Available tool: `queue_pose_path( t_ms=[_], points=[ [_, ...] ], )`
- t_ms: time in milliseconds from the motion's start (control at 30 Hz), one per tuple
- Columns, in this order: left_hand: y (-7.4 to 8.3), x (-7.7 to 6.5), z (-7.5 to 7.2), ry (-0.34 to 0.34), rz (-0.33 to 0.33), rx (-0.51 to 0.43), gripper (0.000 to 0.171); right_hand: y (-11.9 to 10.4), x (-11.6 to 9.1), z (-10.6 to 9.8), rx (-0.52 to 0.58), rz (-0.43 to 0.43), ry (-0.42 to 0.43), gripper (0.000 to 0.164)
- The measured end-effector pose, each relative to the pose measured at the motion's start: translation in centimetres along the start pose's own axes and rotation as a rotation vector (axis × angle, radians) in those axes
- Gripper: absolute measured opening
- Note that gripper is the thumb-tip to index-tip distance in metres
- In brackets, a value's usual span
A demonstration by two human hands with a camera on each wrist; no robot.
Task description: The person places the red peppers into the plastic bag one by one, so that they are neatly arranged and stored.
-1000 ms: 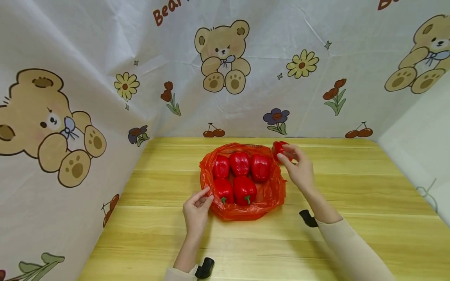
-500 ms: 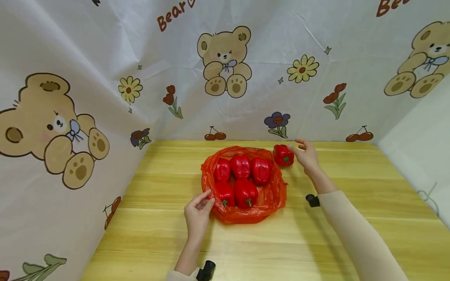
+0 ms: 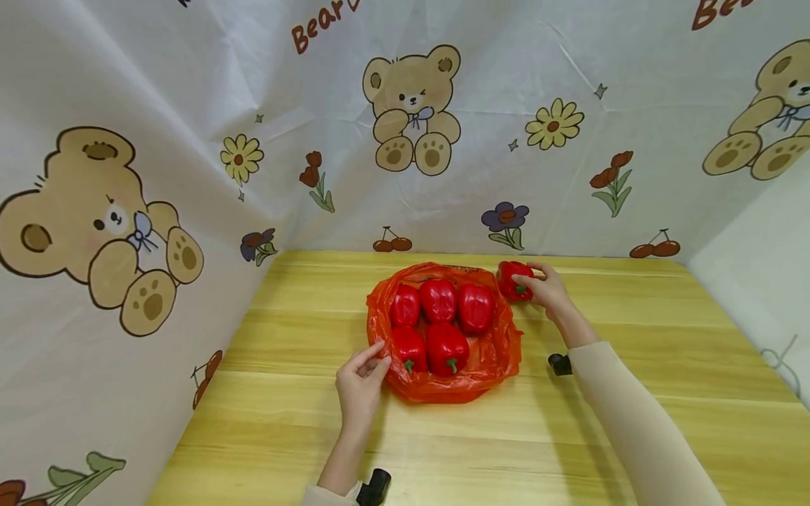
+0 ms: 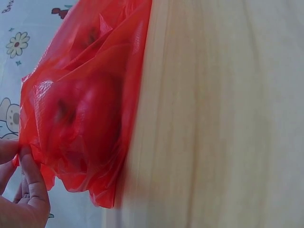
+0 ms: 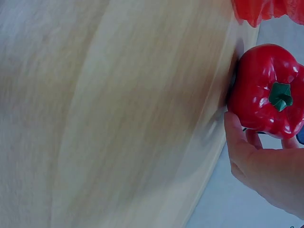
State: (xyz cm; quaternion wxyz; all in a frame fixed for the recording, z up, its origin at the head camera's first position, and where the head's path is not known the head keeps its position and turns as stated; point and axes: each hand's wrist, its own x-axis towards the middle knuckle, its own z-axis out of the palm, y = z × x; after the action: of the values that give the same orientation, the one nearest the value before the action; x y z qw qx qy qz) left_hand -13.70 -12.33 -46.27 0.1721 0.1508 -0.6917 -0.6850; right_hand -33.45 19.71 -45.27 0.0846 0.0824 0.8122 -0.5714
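A red-orange plastic bag (image 3: 487, 376) lies with its mouth spread wide, and several red bell peppers (image 3: 448, 349) sit inside it. My left hand (image 3: 362, 385) pinches the bag's near-left rim between thumb and fingers; in the left wrist view, peppers show dimly through the film. Just beyond the bag's right rim, one more red bell pepper (image 3: 511, 273) rests on the table. My right hand (image 3: 549, 289) touches that pepper's right side, thumb in front and fingers toward the back. The right wrist view shows its green stem (image 5: 280, 96); some fingertips are hidden behind the pepper.
The light wooden table (image 3: 272, 422) ends at a wall hung with a white cloth (image 3: 342, 105) printed with bears and flowers. A thin cord (image 3: 781, 362) lies at the right side. Each wrist carries a black camera mount (image 3: 375, 486).
My right hand touched the outside pepper, drew back to the right with its stem showing, then came to its right side again. The left hand has kept its hold on the rim.
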Motion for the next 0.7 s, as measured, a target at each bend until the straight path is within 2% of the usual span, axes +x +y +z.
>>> queue_pose_path(
  t_ms=[333, 533, 700],
  points=[
    [0.1, -0.1, 0.1, 0.004, 0.006, 0.001, 0.028, 0.4, -0.1, 0.1, 0.018, -0.004, 0.053, 0.072],
    [0.1, -0.1, 0.1, -0.001, -0.003, 0.004, 0.028, 0.1, -1.5, -0.5, 0.038, -0.072, 0.096, 0.073],
    [0.2, -0.1, 0.1, 0.000, -0.017, 0.001, 0.027, -1.2, -3.7, -0.7, 0.047, -0.153, 0.119, 0.070]
  ],
)
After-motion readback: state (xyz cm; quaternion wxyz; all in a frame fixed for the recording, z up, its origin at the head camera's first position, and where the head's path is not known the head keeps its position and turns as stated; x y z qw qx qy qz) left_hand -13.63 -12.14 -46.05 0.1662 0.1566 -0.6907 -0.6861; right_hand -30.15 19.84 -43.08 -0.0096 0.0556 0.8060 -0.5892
